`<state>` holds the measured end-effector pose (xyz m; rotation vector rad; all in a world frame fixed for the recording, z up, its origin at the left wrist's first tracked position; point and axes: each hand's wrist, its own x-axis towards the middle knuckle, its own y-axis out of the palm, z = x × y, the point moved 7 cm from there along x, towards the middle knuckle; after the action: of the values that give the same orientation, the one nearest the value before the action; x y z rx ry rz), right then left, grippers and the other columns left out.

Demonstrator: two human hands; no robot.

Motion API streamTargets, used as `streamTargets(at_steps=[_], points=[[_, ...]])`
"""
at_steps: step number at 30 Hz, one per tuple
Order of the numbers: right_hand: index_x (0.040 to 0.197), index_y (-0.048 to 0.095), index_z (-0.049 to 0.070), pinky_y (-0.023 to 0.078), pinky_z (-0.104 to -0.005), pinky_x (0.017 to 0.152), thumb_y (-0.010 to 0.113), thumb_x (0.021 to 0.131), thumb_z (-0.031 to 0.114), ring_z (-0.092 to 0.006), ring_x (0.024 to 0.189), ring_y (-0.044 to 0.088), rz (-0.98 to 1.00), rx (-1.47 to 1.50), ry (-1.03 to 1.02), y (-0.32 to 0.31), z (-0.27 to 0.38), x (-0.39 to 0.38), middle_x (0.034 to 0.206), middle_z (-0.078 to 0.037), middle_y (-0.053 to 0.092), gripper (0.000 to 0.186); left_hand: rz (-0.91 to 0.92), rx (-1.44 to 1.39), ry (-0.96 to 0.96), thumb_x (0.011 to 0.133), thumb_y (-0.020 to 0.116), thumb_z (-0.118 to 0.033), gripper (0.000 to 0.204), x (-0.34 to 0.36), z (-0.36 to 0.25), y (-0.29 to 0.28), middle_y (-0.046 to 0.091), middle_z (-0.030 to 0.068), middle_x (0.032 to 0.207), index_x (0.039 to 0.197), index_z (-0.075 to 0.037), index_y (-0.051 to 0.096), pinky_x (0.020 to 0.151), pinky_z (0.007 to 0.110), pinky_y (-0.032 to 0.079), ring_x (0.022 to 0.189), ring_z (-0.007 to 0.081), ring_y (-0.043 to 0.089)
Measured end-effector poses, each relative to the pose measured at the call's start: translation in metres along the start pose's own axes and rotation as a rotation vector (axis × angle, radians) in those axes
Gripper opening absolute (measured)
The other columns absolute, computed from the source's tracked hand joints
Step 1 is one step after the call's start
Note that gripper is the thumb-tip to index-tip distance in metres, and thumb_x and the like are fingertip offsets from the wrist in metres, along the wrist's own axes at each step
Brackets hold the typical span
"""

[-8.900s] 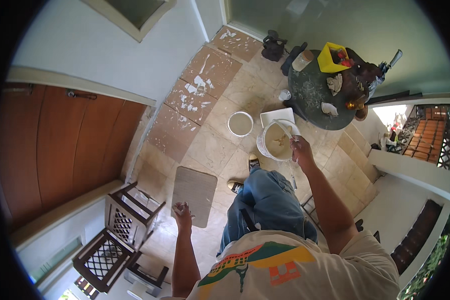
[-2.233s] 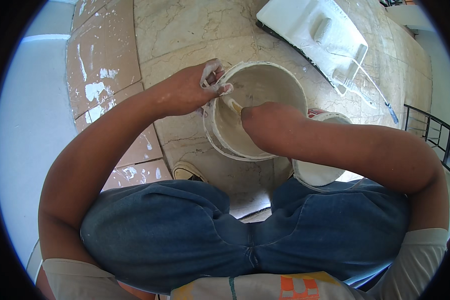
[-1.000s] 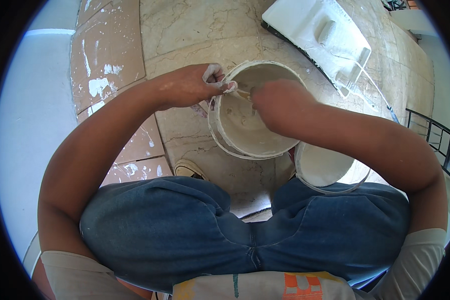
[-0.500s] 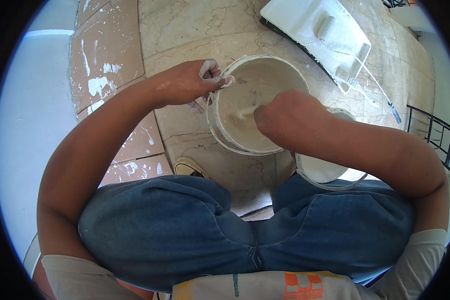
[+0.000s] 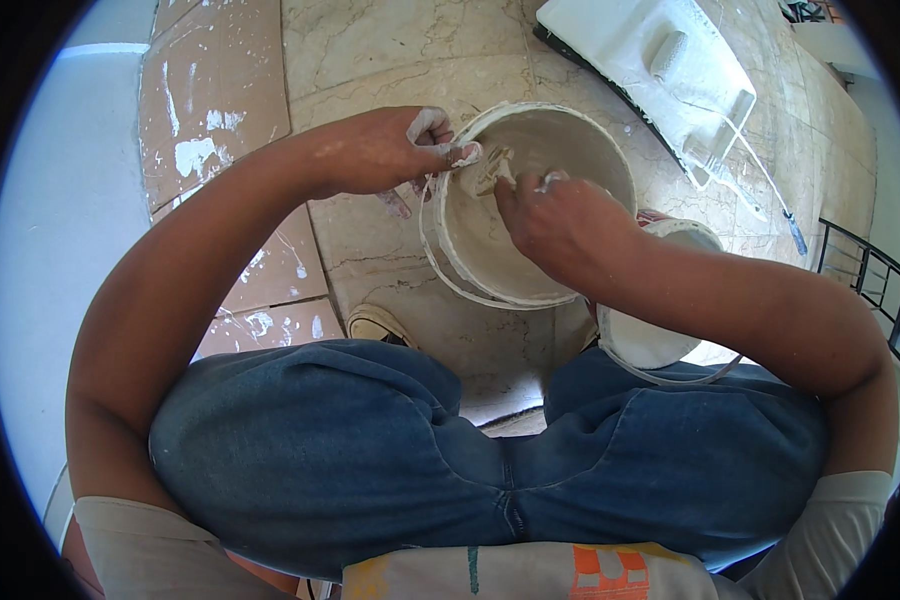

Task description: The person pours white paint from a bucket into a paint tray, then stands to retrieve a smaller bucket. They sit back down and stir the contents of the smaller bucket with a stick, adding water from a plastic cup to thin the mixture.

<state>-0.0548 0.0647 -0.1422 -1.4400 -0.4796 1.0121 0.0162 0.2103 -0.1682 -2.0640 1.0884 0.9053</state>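
Note:
A large white bucket [image 5: 542, 299] stands on the floor in front of me, its inside coated with pale, creamy paint. My left hand [image 5: 415, 155], smeared white, grips its left rim with the thumb over the edge and fingers outside. Over the bucket's opening, my right hand [image 5: 562, 215] is closed on a pale, paint-coated piece [image 5: 495, 172]; its exact kind is unclear. That piece is close to the inner left wall, near my left thumb. White paint marks the right hand's knuckles.
A smaller white bucket [image 5: 642, 345] stands by my right knee, partly under my right forearm. Farther right lie a white paint tray [image 5: 620, 60] with a roller [image 5: 669, 56] and a brush [image 5: 735, 185]. Paint-spotted cardboard [image 5: 240, 80] covers the floor at left.
My right hand has risen from deeper in the bucket, bringing the pale piece into view by the left wall. My left hand stays on the rim.

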Motion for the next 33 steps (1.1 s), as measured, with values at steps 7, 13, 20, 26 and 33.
streamTargets(at_steps=[7, 13, 20, 26, 33], points=[[0.127, 0.056, -0.011, 0.059, -0.0375, 0.065, 0.064, 0.088, 0.009, -0.0305, 0.082, 0.072, 0.206, -0.024, -0.062, 0.003, -0.004, -0.007, 0.098, -0.021, 0.066, 0.044, 0.008, 0.002, -0.007, 0.101, 0.062, -0.046, 0.049, -0.001, -0.002, -0.002, 0.064, 0.0094, 0.105, 0.125, -0.003, 0.055, 0.076, 0.035, 0.064, 0.093, 0.017, 0.064], [0.135, 0.052, -0.012, 0.058, -0.037, 0.061, 0.065, 0.088, 0.01, -0.03, 0.077, 0.072, 0.337, 0.081, 0.102, -0.015, -0.017, -0.017, 0.098, -0.021, 0.068, 0.053, 0.0, 0.017, -0.014, 0.101, 0.061, -0.049, 0.05, -0.001, 0.001, -0.002, 0.064, 0.0085, 0.104, 0.124, -0.005, 0.056, 0.076, 0.035, 0.064, 0.093, 0.0165, 0.064], [0.117, 0.062, -0.014, 0.059, -0.0402, 0.06, 0.063, 0.086, 0.005, -0.032, 0.077, 0.074, 0.142, 0.107, 0.12, 0.023, 0.003, -0.002, 0.086, -0.021, 0.071, 0.036, -0.01, 0.004, -0.009, 0.101, 0.059, -0.053, 0.052, -0.001, 0.0, 0.001, 0.064, 0.0063, 0.101, 0.122, -0.005, 0.056, 0.076, 0.035, 0.064, 0.092, 0.0154, 0.063], [0.091, 0.079, 0.002, 0.061, -0.0428, 0.068, 0.068, 0.08, 0.003, -0.0341, 0.083, 0.075, 0.269, 0.121, -0.077, -0.009, -0.013, 0.019, 0.088, -0.018, 0.075, 0.015, -0.021, 0.073, -0.007, 0.101, 0.059, -0.051, 0.05, 0.001, -0.003, -0.002, 0.064, 0.0063, 0.101, 0.121, -0.006, 0.056, 0.074, 0.034, 0.064, 0.091, 0.015, 0.063], [0.089, 0.079, 0.003, 0.06, -0.0442, 0.072, 0.068, 0.079, 0.004, -0.0348, 0.086, 0.075, 0.448, 0.185, -0.168, -0.011, 0.013, 0.006, 0.087, -0.018, 0.075, 0.015, -0.054, 0.083, 0.029, 0.102, 0.059, -0.049, 0.045, -0.002, -0.002, -0.003, 0.064, 0.0084, 0.098, 0.112, -0.005, 0.054, 0.072, 0.036, 0.064, 0.087, 0.0163, 0.063]])
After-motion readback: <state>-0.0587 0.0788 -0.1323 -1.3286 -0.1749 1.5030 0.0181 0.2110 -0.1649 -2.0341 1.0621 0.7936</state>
